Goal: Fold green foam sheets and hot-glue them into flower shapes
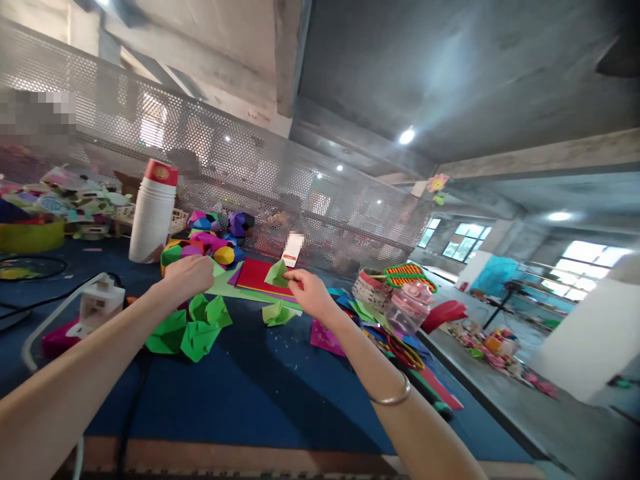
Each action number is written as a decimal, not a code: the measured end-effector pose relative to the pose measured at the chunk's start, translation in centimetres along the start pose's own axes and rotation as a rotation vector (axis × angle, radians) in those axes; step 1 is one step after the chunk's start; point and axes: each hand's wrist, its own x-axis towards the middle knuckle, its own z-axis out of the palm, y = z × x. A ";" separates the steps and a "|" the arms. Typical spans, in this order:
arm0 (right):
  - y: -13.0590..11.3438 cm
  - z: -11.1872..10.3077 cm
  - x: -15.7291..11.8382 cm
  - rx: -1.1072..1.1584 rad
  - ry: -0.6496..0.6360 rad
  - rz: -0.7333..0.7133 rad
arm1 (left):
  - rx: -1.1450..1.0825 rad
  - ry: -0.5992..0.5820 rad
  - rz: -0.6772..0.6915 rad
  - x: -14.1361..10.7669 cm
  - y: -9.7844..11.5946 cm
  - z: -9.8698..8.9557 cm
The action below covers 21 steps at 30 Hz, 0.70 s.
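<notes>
Passage right of green papers (200,333)

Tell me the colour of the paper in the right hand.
The paper in the right hand is light green, seen in the head view.

Right hand (311,292) in a pinch
</notes>
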 end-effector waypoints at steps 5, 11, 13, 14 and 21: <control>1.1 0.0 -3.1 0.419 0.221 0.123 | -0.015 -0.160 0.094 -1.9 6.8 1.2; 2.6 2.3 -4.2 0.807 0.331 0.326 | -0.367 -0.861 0.085 -4.9 10.2 4.7; 3.0 2.5 -4.2 0.818 0.357 0.330 | -0.278 -0.892 0.186 -5.3 9.8 5.9; 3.1 2.5 -4.2 0.823 0.369 0.332 | -0.240 -0.881 0.226 -5.3 9.6 6.6; 3.8 1.8 -4.2 0.827 0.416 0.327 | -0.234 -0.752 0.255 -4.4 9.3 10.5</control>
